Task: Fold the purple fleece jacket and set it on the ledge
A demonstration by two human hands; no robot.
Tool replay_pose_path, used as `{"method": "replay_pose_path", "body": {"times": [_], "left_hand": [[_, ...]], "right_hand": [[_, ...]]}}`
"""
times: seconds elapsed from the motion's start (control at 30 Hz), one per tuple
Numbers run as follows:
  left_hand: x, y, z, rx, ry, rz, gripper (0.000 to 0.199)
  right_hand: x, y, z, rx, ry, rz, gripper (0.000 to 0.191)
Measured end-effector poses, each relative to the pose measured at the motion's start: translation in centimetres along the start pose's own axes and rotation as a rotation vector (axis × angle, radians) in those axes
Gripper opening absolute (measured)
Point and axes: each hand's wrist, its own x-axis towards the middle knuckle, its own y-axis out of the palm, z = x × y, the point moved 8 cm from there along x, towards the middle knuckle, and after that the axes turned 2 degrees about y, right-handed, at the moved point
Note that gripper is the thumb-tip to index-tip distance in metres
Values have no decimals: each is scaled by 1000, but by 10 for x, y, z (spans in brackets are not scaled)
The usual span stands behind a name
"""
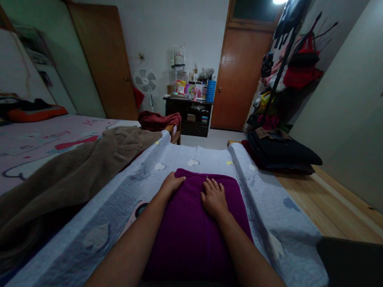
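A purple folded cloth (192, 239), perhaps a garment, lies flat in front of me on the grey-blue patterned bed cover (191, 154). At its far left corner is my left hand (172, 184), with the thumb on top and the other fingers curled over the side edge, mostly hidden. My right hand (214, 199) rests palm down on the far half of the cloth, its fingers spread and pointing away from me. Beside my left forearm a pinkish thing with a dark round ring (141, 209) shows in part.
To the left lies a brown fleecy blanket (78, 188) by a pink printed bed sheet (42, 147). Dark folded clothes (282, 149) sit on a wooden board (333, 208) at right. Beyond stand a fan (145, 81), a dark cabinet (186, 128) and a wooden door (236, 77).
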Motion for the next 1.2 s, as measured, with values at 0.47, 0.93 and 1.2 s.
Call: {"method": "replay_pose_path", "body": {"times": [0.47,0.93,1.2], "left_hand": [[-19,-4,-18,160,34,-226,56],[-59,58,-55,603,346,36,54],[-65,61,-50,616,382,-38,61]], "right_hand": [[-1,4,1,0,-4,11,48],[-2,-1,-11,-15,108,-82,50],[1,4,-20,-61,190,-58,50]]}}
